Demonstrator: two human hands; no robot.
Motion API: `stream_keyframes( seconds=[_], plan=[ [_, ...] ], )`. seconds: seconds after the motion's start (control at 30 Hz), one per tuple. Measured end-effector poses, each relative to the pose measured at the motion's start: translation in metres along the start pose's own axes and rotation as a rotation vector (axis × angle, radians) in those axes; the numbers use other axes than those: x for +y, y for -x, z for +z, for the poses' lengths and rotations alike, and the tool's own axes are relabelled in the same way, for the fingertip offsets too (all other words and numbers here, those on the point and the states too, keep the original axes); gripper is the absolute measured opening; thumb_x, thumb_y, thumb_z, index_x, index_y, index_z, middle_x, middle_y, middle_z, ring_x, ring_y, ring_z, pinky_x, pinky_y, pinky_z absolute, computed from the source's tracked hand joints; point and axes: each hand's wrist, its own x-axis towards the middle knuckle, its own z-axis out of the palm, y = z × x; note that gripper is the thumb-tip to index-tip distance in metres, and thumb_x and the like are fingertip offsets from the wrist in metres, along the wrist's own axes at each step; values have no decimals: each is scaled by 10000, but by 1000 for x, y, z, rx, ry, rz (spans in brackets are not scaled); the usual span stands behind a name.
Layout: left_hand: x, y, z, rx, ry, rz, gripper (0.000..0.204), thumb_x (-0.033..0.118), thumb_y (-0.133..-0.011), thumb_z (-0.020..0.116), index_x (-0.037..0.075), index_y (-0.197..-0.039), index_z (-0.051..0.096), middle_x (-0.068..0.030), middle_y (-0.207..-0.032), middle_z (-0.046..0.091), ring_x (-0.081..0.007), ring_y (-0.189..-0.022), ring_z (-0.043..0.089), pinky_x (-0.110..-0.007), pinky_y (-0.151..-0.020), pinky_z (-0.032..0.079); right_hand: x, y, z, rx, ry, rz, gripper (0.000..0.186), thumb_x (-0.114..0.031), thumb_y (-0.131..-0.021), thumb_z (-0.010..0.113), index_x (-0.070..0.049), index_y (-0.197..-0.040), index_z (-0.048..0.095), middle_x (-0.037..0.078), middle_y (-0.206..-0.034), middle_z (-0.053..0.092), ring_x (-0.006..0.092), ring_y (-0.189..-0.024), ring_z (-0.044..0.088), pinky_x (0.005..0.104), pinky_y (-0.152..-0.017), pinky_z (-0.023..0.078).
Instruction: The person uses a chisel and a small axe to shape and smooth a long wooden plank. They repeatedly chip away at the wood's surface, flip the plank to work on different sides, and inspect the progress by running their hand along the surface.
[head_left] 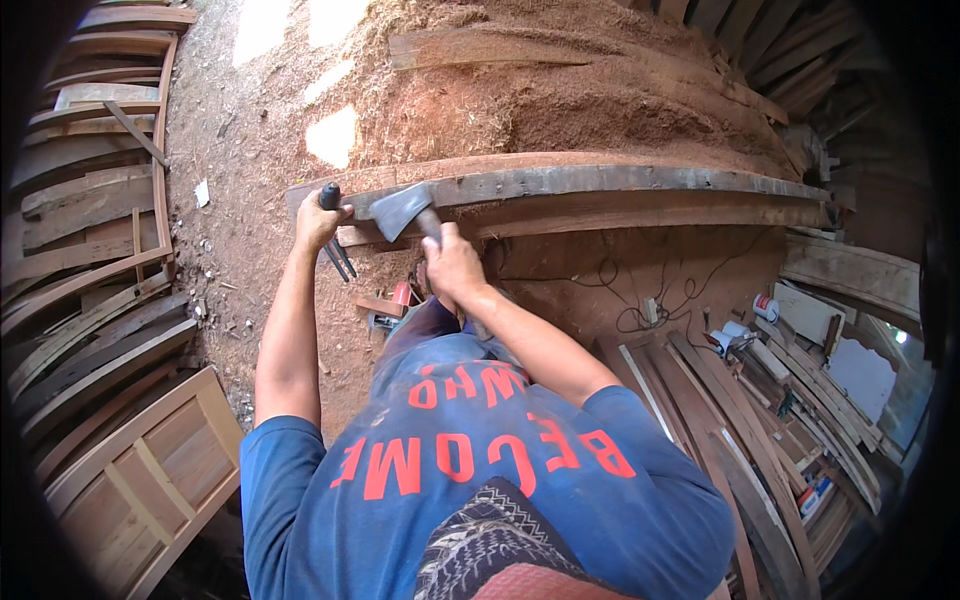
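Note:
My right hand [455, 268] is wrapped round the handle of a hatchet [402, 210], just below its head. Its broad grey blade points left and lies over the near side of a long wooden beam [620, 182]. At the beam's left end, my left hand [318, 222] is closed round a dark tool [331, 195] with a rounded black top. Two thin dark prongs come out below that hand; the tool's exact kind cannot be made out. A second timber [640, 212] runs along the beam's near side.
Sawdust [600, 110] is heaped beyond the beam, with a loose board [480, 48] on it. Stacked planks [90, 200] and a panelled door [150, 480] stand at left. Cables [640, 310] trail on the ground at right, near more boards [720, 440]. A red-and-white object [402, 293] lies near my feet.

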Motion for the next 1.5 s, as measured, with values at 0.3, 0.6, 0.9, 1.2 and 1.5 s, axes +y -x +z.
stream_keyframes(
  seconds=[0.3,0.6,0.9,1.2,1.5],
  plan=[
    [12,6,-4,-12,-11,7,527,231,-724,939,12,-1158,735,-135,-1114,741,-266,-1032,706,-389,-937,533,22,-8,-27,175,62,18,360,-348,-1029,620,-25,-1181,577,322,-956,716,531,-939,697,594,-823,553],
    [13,11,1,29,-46,55,526,265,-736,936,19,-1154,735,-161,-1137,739,-324,-1069,709,-419,-945,532,21,-10,-11,245,-205,94,445,-378,-1002,660,-26,-1265,588,335,-1027,721,518,-1006,704,590,-851,555],
    [2,7,-1,3,-38,58,509,242,-732,924,10,-1139,724,-170,-1124,723,-355,-1070,703,-440,-942,531,-21,-3,21,91,-195,57,418,-347,-1002,664,-15,-1237,568,331,-1025,719,526,-1022,695,588,-876,544],
    [16,11,1,8,-2,87,488,244,-732,928,1,-1099,717,-161,-1094,705,-344,-1028,695,-432,-919,525,-9,8,6,116,-69,7,426,-361,-1004,654,-30,-1264,589,329,-1062,721,542,-1025,688,589,-886,548],
    [20,11,1,10,-65,107,427,209,-754,908,9,-1086,728,-96,-1042,702,-226,-948,685,-380,-865,538,11,2,-30,185,6,84,442,-370,-1003,654,-19,-1267,603,328,-1040,722,518,-1014,700,576,-871,558]
  ],
)
